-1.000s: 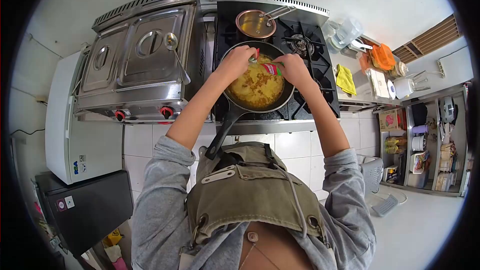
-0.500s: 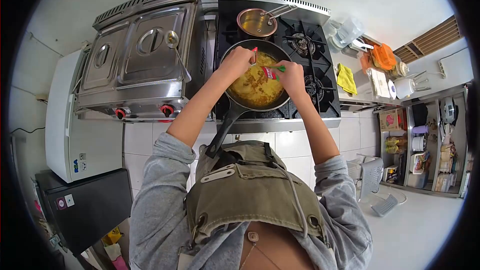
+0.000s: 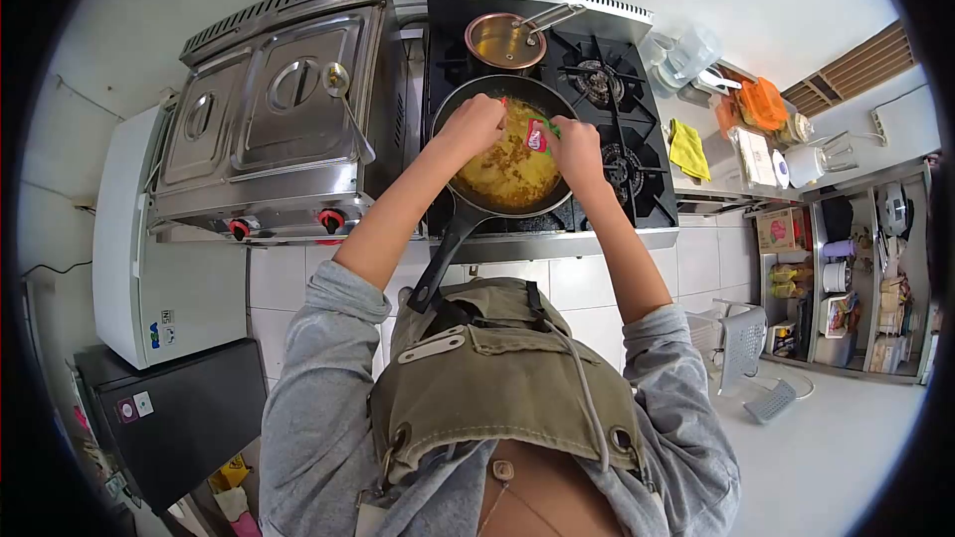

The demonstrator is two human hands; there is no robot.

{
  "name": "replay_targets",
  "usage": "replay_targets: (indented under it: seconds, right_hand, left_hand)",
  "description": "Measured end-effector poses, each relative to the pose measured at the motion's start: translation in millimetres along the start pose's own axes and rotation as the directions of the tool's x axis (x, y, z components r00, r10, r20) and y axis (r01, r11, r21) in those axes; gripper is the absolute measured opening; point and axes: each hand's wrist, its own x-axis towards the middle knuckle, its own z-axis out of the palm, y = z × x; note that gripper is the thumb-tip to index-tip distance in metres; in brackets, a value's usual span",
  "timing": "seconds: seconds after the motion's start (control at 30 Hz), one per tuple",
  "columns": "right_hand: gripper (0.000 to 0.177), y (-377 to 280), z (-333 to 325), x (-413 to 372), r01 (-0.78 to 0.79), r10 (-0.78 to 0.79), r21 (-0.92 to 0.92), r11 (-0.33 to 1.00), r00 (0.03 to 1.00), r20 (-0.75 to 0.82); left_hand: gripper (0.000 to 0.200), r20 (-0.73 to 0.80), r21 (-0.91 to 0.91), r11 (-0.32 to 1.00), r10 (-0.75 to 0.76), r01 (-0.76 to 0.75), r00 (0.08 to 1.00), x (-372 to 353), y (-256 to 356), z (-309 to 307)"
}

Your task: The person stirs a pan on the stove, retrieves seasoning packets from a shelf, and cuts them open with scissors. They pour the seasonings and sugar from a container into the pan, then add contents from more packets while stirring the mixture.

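A black frying pan (image 3: 545, 95) sits on the stove with yellow liquid (image 3: 509, 179) and brown bits in it. My right hand (image 3: 577, 149) comes in from the right and pinches a small red and green sachet (image 3: 537, 135) above the liquid. My left hand (image 3: 476, 125) is closed over the pan's left side. A speck of red shows at its fingertips, too small to name. The pan's black handle (image 3: 450, 249) points toward me, untouched by either hand.
Behind the pan a copper-coloured saucepan (image 3: 481, 32) holds tongs (image 3: 542, 20) across its rim. Burner grates (image 3: 622, 174) lie to the right. At left, a spoon (image 3: 348, 104) rests on a steel lid (image 3: 288, 129). A yellow cloth (image 3: 688, 151) lies on the right counter.
The sachet has turned, showing more of its printed red face. My right hand has shifted slightly left and down. The left hand stays closed over the pan.
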Motion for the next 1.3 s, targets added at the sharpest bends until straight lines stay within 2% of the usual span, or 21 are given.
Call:
replay_targets:
  seconds: [0.07,0.13,0.2,0.23,0.3,0.4,0.5,0.57,0.67,0.7,0.77,0.8,0.87,0.93,1.0,1.03,1.07,1.1,1.13,1.2,1.3]
  right_hand:
    - [0.019,21.1,17.9,1.6,0.266,-0.264,0.025,0.964,0.961,-0.077]
    - [0.019,20.0,19.0,1.3,0.27,-0.268,0.006,0.963,0.96,-0.083]
    - [0.021,14.1,17.0,1.5,0.274,-0.274,-0.012,0.962,0.957,-0.09]
    - [0.019,7.9,12.5,1.6,0.227,-0.231,-0.059,0.972,0.97,-0.071]
    - [0.019,7.1,12.9,1.7,0.178,-0.184,-0.105,0.978,0.982,-0.051]
    - [0.017,16.6,22.8,7.9,0.224,-0.225,-0.133,0.966,0.974,0.003]
    - [0.012,16.7,23.0,10.0,0.283,-0.285,-0.051,0.958,0.958,-0.036]
    - [0.018,14.0,19.0,10.6,0.329,-0.323,0.087,0.94,0.943,-0.076]
    - [0.022,20.2,26.9,14.4,0.361,-0.346,0.114,0.925,0.929,-0.131]
    - [0.022,19.1,24.5,14.1,0.362,-0.347,0.114,0.925,0.929,-0.131]
    - [0.021,17.3,18.9,12.8,0.256,-0.26,0.126,0.959,0.965,0.02]
    - [0.021,15.2,15.6,11.6,0.256,-0.261,0.127,0.958,0.965,0.02]
    - [0.02,11.9,10.8,9.0,0.234,-0.236,0.029,0.972,0.966,0.103]
    - [0.021,14.5,16.0,7.4,0.214,-0.216,0.029,0.976,0.974,0.067]
    - [0.021,18.6,22.0,8.2,0.197,-0.198,0.029,0.98,0.98,0.028]
    - [0.02,21.3,24.5,8.5,0.253,-0.253,0.039,0.967,0.967,-0.022]
    - [0.018,24.4,27.0,7.8,0.307,-0.304,0.047,0.95,0.95,-0.072]
    - [0.018,21.9,23.9,6.1,0.306,-0.302,0.048,0.951,0.951,-0.07]
    - [0.017,19.6,20.0,5.1,0.255,-0.254,0.01,0.967,0.966,-0.041]
    - [0.016,14.1,13.9,5.8,0.205,-0.205,-0.03,0.978,0.979,-0.017]
    - [0.014,16.7,15.8,6.2,0.114,-0.113,-0.068,0.991,0.993,0.021]
  left_hand:
    - [0.016,-0.06,0.055,0.997,0.051,-0.048,0.997,2.3,-4.9,5.4]
    - [0.017,-0.114,0.113,0.989,0.104,-0.091,0.988,3.1,-5.4,5.6]
    - [0.017,-0.062,0.089,0.991,0.103,-0.097,0.993,3.7,-1.0,0.3]
    - [0.017,-0.064,0.09,0.991,0.102,-0.096,0.993,3.5,3.8,-4.8]
    - [0.014,0.063,0.098,0.995,0.002,-0.008,0.998,1.3,12.4,-11.0]
    - [0.015,0.021,0.075,0.996,0.038,-0.039,0.999,1.3,6.7,-6.8]
    - [0.018,0.037,0.077,0.997,0.03,-0.033,0.999,0.5,5.3,-7.6]
    - [0.018,0.044,0.059,0.998,0.028,-0.031,0.999,-0.7,6.4,-10.5]
    - [0.02,0.05,0.059,0.998,0.034,-0.037,0.998,-1.6,4.4,-10.8]
    - [0.02,0.046,0.078,0.996,0.042,-0.046,0.998,-0.3,2.1,-9.6]
    - [0.021,0.065,0.071,0.996,0.041,-0.046,0.997,3.7,-2.3,-7.9]
    - [0.022,0.086,0.062,0.997,0.04,-0.045,0.996,3.6,-0.8,-10.0]
    - [0.022,0.132,0.05,0.999,-0.004,-0.003,0.991,5.0,2.7,-13.9]
    - [0.022,0.178,0.04,0.998,-0.047,0.04,0.983,4.4,3.1,-13.5]
    - [0.021,0.098,-0.044,0.999,0.009,-0.005,0.995,3.7,2.2,-11.8]
    - [0.021,0.097,-0.044,0.999,0.008,-0.003,0.995,3.5,1.7,-10.7]
    - [0.024,0.031,0.006,0.998,0.069,-0.069,0.997,2.7,1.5,-9.0]
    - [0.028,-0.032,0.061,0.989,0.133,-0.131,0.991,0.1,5.7,-10.9]
    - [0.028,-0.031,0.061,0.989,0.134,-0.132,0.991,-0.9,10.2,-13.6]
    - [0.032,0.054,0.052,0.998,0.021,-0.024,0.998,-0.9,18.9,-20.3]
    - [0.03,-0.02,0.084,0.993,0.089,-0.087,0.996,1.9,12.1,-11.7]
